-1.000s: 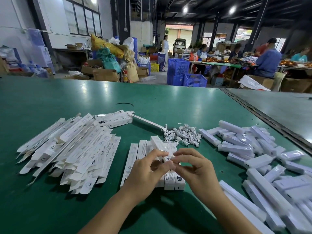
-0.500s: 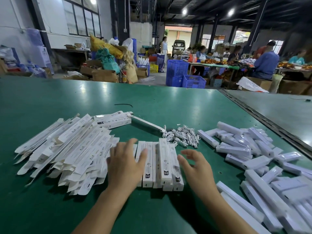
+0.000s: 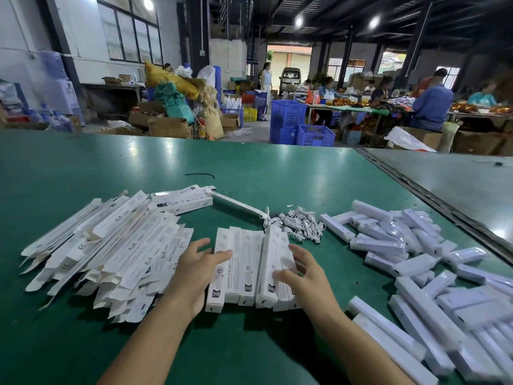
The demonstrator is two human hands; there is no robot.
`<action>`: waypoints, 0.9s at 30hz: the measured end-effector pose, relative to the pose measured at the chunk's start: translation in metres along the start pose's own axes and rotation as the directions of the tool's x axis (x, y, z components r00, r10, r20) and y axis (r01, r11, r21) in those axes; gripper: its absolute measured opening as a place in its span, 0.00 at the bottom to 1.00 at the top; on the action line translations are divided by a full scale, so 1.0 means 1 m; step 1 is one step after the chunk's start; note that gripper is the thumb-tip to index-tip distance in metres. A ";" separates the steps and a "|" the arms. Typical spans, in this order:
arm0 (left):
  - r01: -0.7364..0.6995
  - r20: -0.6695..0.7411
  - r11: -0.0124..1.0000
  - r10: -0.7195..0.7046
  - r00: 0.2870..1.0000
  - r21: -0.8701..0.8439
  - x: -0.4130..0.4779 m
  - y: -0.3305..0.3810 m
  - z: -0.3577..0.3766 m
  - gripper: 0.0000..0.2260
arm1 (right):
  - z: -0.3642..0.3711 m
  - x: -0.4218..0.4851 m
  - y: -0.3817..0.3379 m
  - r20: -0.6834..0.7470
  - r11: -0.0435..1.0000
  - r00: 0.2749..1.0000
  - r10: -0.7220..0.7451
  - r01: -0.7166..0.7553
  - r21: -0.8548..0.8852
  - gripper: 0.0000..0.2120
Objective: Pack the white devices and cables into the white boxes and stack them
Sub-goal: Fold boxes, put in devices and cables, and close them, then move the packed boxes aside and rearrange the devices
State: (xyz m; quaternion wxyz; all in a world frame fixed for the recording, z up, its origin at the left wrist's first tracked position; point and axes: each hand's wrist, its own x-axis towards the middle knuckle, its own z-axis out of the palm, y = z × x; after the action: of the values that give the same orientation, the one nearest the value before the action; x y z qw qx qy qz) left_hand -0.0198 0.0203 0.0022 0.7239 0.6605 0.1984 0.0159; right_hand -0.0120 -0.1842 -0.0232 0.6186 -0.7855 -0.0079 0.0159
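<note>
On the bench, a row of closed boxes lies side by side at the near middle. The left hand rests against the row's left end, the right hand on its right end. Left of the row spreads a pile of flat boxes. Just behind the row's right end sits a heap of cables. Further right, a sprawl of devices runs toward the near edge.
</note>
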 end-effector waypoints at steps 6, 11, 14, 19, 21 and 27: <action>0.189 0.204 0.981 -0.194 0.960 0.043 -0.012 0.008 0.000 0.17 | 0.000 -0.004 -0.001 0.054 0.998 0.998 -0.021 0.024 -0.059 0.35; 0.053 0.243 0.990 -0.084 0.967 0.128 -0.018 0.003 0.016 0.23 | 0.007 -0.008 -0.003 0.095 0.999 0.995 -0.022 0.027 -0.046 0.39; 0.013 0.168 0.983 -0.044 0.985 0.183 -0.016 -0.003 0.027 0.24 | 0.013 -0.012 -0.005 0.106 0.994 0.991 -0.088 0.094 -0.052 0.35; -0.017 0.113 0.999 0.012 0.994 0.042 -0.014 0.000 0.028 0.30 | 0.027 -0.024 -0.006 0.127 0.989 0.981 -0.149 0.146 0.033 0.35; -0.010 0.147 1.000 0.010 0.989 -0.003 -0.016 0.002 0.027 0.31 | 0.030 -0.025 -0.005 0.124 0.986 0.978 -0.169 0.166 0.032 0.35; 0.249 0.475 0.963 -0.173 0.863 -0.102 -0.012 0.007 0.017 0.14 | 0.027 -0.023 -0.008 0.159 0.960 0.960 -0.231 0.251 -0.120 0.38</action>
State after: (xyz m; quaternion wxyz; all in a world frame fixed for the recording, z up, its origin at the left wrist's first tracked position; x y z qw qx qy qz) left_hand -0.0241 0.0013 0.0129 0.7982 0.5593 0.0898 -0.2051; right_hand -0.0363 -0.1569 -0.0210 0.5574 -0.8167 -0.1495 -0.0040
